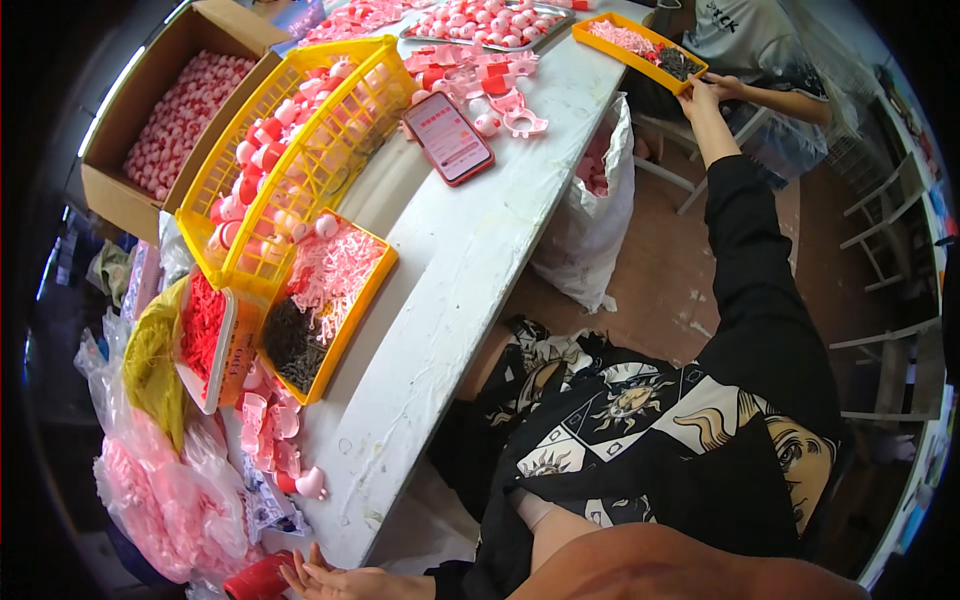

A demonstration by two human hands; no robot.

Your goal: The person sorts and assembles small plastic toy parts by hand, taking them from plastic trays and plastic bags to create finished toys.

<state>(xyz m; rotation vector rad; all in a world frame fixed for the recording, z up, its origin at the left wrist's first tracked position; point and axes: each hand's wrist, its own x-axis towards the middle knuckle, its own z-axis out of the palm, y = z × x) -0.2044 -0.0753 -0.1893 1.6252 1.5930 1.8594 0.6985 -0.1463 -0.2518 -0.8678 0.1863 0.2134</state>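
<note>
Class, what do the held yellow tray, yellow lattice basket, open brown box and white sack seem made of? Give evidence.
Held yellow tray: probably smooth plastic, evenly coloured.
Yellow lattice basket: likely smooth moulded plastic, from its regular openings.
Open brown box: apparently matte cardboard, given its flaps.
White sack: perhaps dull woven plastic; it creases, but no weave shows.

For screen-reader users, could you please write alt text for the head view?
The right hand is at a yellow tray of parts beside a co-worker's hand; the left hand is near a red cylinder. A white table holds a yellow basket and a phone.
</note>
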